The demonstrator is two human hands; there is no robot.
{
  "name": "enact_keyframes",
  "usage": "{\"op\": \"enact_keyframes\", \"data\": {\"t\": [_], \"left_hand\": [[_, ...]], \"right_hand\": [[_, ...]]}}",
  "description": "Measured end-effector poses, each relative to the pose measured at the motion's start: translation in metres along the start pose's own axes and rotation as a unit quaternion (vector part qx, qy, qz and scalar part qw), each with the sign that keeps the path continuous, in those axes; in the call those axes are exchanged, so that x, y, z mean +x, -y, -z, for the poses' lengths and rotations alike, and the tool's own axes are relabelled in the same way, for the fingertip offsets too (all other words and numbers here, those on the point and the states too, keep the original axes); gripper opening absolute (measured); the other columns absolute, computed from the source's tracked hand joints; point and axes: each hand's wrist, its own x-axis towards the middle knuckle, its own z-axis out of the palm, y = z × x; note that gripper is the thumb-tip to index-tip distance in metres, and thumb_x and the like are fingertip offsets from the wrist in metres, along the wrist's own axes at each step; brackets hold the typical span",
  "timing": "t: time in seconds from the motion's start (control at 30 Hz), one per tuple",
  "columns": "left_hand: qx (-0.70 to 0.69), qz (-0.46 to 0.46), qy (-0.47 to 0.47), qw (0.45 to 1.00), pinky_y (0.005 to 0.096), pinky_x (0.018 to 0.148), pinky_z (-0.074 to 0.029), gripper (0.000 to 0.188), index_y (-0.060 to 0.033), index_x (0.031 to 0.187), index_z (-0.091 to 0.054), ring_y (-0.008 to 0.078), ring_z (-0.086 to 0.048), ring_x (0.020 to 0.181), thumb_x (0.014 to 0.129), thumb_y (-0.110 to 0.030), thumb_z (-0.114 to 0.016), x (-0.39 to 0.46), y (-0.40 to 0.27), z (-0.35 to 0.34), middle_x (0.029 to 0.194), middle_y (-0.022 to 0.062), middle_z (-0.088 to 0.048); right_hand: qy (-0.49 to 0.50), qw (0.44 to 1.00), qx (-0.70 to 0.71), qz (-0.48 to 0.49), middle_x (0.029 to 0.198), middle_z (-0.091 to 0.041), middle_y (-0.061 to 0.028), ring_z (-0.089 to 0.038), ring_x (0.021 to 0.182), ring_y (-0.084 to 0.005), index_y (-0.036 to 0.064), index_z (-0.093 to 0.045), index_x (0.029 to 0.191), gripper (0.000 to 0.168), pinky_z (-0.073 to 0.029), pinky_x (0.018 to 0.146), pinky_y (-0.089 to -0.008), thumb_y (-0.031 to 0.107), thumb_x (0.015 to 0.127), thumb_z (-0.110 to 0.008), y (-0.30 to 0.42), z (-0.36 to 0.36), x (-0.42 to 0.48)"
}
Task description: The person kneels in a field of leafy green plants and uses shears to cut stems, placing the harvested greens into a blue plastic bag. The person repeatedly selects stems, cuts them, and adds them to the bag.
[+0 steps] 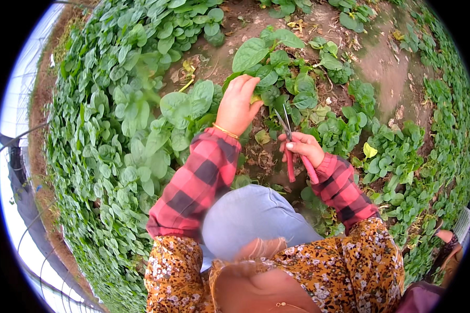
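Observation:
My left hand (238, 102) reaches into a leafy green plant (268, 66), its fingers partly hidden among the leaves. A yellowish leaf shows beside the thumb; how firmly the fingers hold anything cannot be seen. To the right and nearer me, my right hand (302, 148) holds red-handled scissors (289, 135). Their slim metal blades are slightly apart and point up towards the plant's lower leaves. Checked red-and-black sleeves cover both forearms.
Dense green plants (117, 117) spread on the left, with more rows (446, 156) on the right. Bare soil (387, 74) lies between them. Part of another person (446, 236) appears at the lower right, near a light crate (463, 225). Curved poles and sheeting line the far left.

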Motion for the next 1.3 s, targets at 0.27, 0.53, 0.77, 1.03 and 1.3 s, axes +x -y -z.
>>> {"op": "enact_keyframes", "data": {"t": [0.27, 0.53, 0.77, 1.03, 1.3], "left_hand": [[0.173, 0.179, -0.093, 0.964, 0.0371, 0.094, -0.037, 0.022, -0.0114, 0.085, -0.07, 0.0327, -0.041, 0.112, 0.064, -0.012, -0.076, 0.006, 0.081, -0.025, 0.118, 0.0109, -0.047], [-0.106, 0.304, -0.135, 0.937, 0.0324, 0.088, -0.04, 0.017, -0.0098, 0.085, -0.073, 0.0218, -0.049, 0.101, 0.068, -0.011, -0.076, -0.017, 0.121, -0.032, 0.107, 0.0074, -0.049], [-0.26, 0.362, -0.13, 0.886, 0.0285, 0.082, -0.044, 0.019, -0.0076, 0.087, -0.074, 0.0183, -0.055, 0.093, 0.069, -0.01, -0.077, -0.012, 0.151, -0.033, 0.098, 0.0065, -0.055], [-0.485, 0.361, -0.222, 0.765, 0.0243, 0.076, -0.045, 0.017, -0.0033, 0.094, -0.069, 0.0105, -0.056, 0.078, 0.078, -0.008, -0.072, -0.018, 0.136, 0.005, 0.089, 0.001, -0.064], [-0.499, 0.307, -0.286, 0.758, 0.0279, 0.075, -0.048, 0.012, -0.004, 0.094, -0.064, 0.013, -0.058, 0.082, 0.082, -0.005, -0.066, -0.026, 0.113, 0.04, 0.091, 0.004, -0.064]], "right_hand": [[-0.009, 1.0, -0.002, 0.019, 0.088, -0.063, -0.0059, -0.064, 0.068, -0.0146, 0.0, -0.055, 0.114, 0.039, -0.044, 0.053, -0.0205, 0.021, 0.082, -0.061, -0.009, 0.006, 0.021], [0.013, 0.994, -0.111, -0.002, 0.074, -0.059, -0.0048, -0.058, 0.057, -0.0137, -0.001, -0.06, 0.095, 0.031, -0.047, 0.054, -0.026, 0.025, 0.08, -0.065, 0.017, -0.009, 0.102], [-0.015, 0.999, -0.025, -0.042, 0.064, -0.059, -0.01, -0.057, 0.049, -0.0193, -0.002, -0.061, 0.076, 0.029, -0.045, 0.045, -0.0319, 0.025, 0.074, -0.071, 0.043, -0.027, 0.171], [0.039, 0.999, -0.005, 0.01, 0.07, -0.061, -0.0092, -0.058, 0.049, -0.0166, -0.003, -0.06, 0.093, 0.032, -0.04, 0.041, -0.0248, 0.026, 0.081, -0.063, 0.04, -0.032, 0.147], [-0.04, 0.996, 0.064, 0.038, 0.076, -0.063, -0.0079, -0.061, 0.055, -0.0165, 0.0, -0.06, 0.101, 0.036, -0.038, 0.04, -0.0207, 0.032, 0.085, -0.059, 0.016, 0.028, 0.082]]}}
